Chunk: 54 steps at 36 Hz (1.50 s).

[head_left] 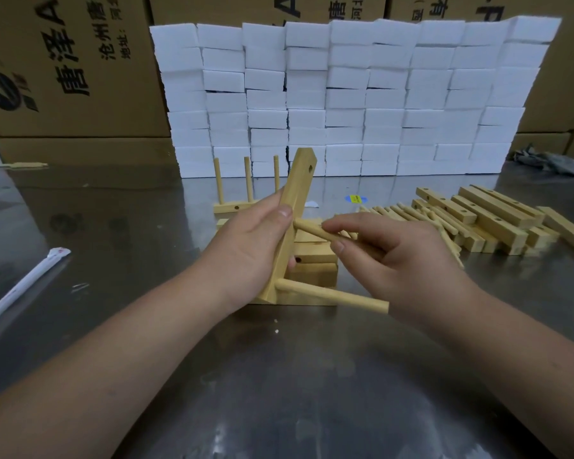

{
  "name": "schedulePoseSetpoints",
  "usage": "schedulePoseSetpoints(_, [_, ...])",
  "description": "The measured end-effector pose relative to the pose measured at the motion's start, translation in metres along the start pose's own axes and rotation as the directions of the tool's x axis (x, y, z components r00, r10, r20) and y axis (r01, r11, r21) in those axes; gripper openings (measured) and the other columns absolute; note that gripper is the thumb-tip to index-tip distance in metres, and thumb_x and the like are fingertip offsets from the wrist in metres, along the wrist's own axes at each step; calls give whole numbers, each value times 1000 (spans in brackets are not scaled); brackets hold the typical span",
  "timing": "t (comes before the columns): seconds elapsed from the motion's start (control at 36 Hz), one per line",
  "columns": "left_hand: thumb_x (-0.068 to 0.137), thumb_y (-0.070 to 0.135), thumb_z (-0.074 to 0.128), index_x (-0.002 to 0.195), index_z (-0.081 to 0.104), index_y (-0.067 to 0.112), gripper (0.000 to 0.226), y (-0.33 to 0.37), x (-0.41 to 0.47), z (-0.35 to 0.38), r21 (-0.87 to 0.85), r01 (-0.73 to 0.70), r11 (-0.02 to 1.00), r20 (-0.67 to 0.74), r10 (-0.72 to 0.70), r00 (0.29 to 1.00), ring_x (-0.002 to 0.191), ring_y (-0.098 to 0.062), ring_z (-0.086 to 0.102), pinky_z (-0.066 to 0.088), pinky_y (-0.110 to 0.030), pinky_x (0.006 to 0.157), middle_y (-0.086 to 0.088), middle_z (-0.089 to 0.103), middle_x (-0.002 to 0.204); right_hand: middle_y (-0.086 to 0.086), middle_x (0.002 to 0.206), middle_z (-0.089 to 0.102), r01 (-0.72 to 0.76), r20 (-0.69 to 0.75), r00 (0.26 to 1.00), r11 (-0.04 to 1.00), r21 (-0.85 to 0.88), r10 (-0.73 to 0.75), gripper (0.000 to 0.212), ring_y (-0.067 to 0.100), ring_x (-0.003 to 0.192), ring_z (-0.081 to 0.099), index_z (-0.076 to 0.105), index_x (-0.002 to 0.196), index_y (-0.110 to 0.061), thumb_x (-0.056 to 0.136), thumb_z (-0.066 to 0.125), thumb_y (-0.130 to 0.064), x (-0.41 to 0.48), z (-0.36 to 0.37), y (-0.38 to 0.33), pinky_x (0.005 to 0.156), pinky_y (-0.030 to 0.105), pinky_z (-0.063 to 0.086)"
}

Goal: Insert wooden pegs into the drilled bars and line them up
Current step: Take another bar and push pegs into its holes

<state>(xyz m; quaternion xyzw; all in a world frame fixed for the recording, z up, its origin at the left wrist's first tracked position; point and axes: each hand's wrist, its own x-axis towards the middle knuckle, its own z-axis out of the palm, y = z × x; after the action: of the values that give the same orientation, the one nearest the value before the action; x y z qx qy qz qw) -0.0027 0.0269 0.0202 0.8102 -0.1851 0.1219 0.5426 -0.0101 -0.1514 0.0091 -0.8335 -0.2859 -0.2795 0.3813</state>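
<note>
The steel tabletop (295,376) is filling the bottom of the frame, and my two bare forearms are reaching in across it from the lower corners. At centre, my left hand (246,256) is gripping a drilled bar (297,193), fingers and thumb wrapped round its middle, and is holding it tilted with its top end leaning toward the upper right. One seated peg (332,295) is sticking out of the bar's lower end, pointing right. My right hand (395,256) is pinching a second peg (315,230) between thumb and fingers, and its tip is meeting the bar's face just beside my left thumb; I cannot tell whether it is entering a hole. An open hole is showing near the bar's top end. Under my hands a short stack of bars (315,256) is lying. Behind it, left of centre, a finished bar (232,207) is standing with three upright pegs. At centre right, loose pegs (408,213) are lying beside a heap of drilled bars (491,217). A wall of white foam blocks (345,94) is rising across the upper frame, with cardboard boxes (63,61) behind it.
</note>
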Motion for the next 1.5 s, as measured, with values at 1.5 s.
schedulePoseSetpoints(1.5, [87, 41, 28, 139, 37, 40, 53, 0, -5, -6, 97, -58, 994, 125, 46, 991, 60, 0, 46, 39, -22, 68, 11, 52, 55, -6, 39, 25, -587, 438, 797, 366, 722, 415, 10, 4, 33, 18, 60, 54, -18, 63, 61, -20, 6, 5, -12, 35, 10, 16])
